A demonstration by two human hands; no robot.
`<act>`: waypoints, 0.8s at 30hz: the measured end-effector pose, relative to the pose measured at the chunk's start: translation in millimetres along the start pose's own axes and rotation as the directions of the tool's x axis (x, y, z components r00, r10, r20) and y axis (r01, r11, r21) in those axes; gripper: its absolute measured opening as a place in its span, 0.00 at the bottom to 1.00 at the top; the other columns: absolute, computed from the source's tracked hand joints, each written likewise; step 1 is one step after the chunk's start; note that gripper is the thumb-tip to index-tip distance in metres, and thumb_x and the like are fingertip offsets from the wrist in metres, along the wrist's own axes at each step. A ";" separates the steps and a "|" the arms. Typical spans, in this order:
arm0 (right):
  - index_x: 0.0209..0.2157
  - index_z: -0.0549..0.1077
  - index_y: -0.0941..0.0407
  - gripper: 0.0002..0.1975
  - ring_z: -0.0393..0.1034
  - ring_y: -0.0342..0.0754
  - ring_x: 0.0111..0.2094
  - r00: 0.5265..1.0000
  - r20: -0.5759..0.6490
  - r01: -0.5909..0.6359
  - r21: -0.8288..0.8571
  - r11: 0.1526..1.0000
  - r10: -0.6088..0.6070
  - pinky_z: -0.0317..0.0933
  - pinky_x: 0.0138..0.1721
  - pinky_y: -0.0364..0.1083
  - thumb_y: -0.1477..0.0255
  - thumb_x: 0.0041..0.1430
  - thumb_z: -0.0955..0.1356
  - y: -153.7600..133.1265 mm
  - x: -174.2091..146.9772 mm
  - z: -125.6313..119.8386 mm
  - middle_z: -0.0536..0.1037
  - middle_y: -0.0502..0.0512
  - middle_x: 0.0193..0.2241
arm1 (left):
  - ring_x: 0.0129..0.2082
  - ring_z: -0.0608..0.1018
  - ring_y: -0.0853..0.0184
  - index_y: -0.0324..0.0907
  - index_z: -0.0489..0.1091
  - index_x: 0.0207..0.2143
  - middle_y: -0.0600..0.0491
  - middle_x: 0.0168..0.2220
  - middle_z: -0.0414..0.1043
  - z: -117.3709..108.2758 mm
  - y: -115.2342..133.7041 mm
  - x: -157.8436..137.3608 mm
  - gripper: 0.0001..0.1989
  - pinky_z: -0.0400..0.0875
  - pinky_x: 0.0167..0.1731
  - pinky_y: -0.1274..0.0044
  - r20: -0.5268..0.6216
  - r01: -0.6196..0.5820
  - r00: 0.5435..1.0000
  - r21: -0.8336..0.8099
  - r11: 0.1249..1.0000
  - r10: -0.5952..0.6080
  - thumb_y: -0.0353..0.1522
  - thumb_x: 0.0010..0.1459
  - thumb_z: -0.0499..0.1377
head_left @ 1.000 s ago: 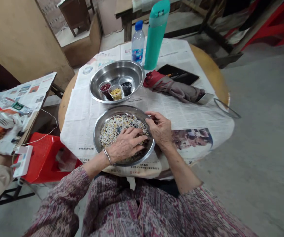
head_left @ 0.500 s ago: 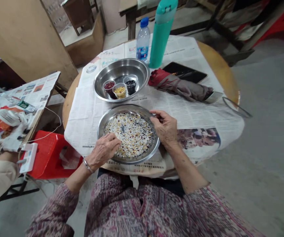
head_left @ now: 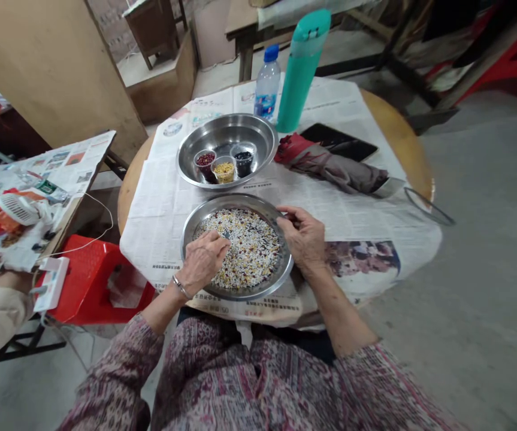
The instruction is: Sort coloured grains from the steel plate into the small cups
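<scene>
A round, shallow metal dish [head_left: 190, 221] holds a spread of white grains [head_left: 251, 245] mixed with yellow, dark red and black ones. My left hand [head_left: 204, 260] is over the dish's left side, fingertips pinched together at the grains; whatever they hold is too small to name. At the dish's right edge, my right hand [head_left: 304, 239] has its thumb and curled fingers closed at the rim. Behind the dish stands a metal basin [head_left: 258, 134]. Three clear cups sit in it, with dark red beans [head_left: 206, 159], yellow grains [head_left: 224, 170] and black beans [head_left: 243, 158].
Newspaper [head_left: 150, 203] covers the round table. A water bottle [head_left: 267, 84], a green bottle [head_left: 303, 72], a folded umbrella [head_left: 334, 164] and a black tablet-like object [head_left: 339, 140] lie or stand beyond. Leftward are a red stool [head_left: 91, 281], a power strip [head_left: 52, 284] and another person's arm [head_left: 2, 305].
My left hand has shifted right and slightly away from me over the grains, still pinched. My right hand stays at the rim. The whole view has moved slightly.
</scene>
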State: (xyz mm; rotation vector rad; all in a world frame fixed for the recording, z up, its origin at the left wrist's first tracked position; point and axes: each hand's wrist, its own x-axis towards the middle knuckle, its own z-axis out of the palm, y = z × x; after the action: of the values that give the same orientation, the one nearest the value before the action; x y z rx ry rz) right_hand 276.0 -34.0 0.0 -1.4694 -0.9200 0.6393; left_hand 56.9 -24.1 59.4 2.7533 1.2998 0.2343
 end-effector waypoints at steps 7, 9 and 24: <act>0.39 0.78 0.57 0.15 0.63 0.42 0.24 1.000 0.003 -0.013 0.014 1.000 0.013 0.59 0.28 0.43 0.68 0.49 0.68 -0.9 -0.3 0.0 0.72 0.47 0.24 | 0.41 0.76 0.66 0.43 0.75 0.35 0.52 0.37 0.75 1.0 6.9 8.5 0.09 0.68 0.41 0.76 0.071 0.035 0.997 0.078 0.996 -0.041 0.31 0.65 0.55; 0.39 0.78 0.58 0.15 0.63 0.42 0.24 1.000 0.003 -0.019 0.019 1.000 0.019 0.59 0.28 0.43 0.68 0.49 0.68 -1.0 -0.4 0.0 0.72 0.47 0.24 | 0.41 0.76 0.66 0.43 0.75 0.34 0.52 0.37 0.75 -0.2 7.4 10.3 0.09 0.68 0.40 0.75 0.086 0.041 0.995 0.094 0.995 -0.049 0.31 0.65 0.55; 0.38 0.79 0.57 0.15 0.64 0.42 0.24 1.000 -0.011 -0.005 0.015 1.000 0.006 0.60 0.28 0.43 0.69 0.49 0.68 -4.3 -0.6 0.4 0.72 0.48 0.24 | 0.27 0.73 0.70 0.40 0.69 0.33 0.55 0.27 0.73 3.9 -5.3 8.1 0.04 0.67 0.33 0.77 -0.062 0.109 0.991 -0.156 0.982 -0.120 0.24 0.58 0.56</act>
State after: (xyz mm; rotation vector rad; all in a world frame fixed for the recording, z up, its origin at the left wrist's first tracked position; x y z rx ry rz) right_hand 274.6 -34.4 4.1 -1.4616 -0.9014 0.6402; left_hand 58.6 -14.5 55.6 2.5554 1.3893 0.4079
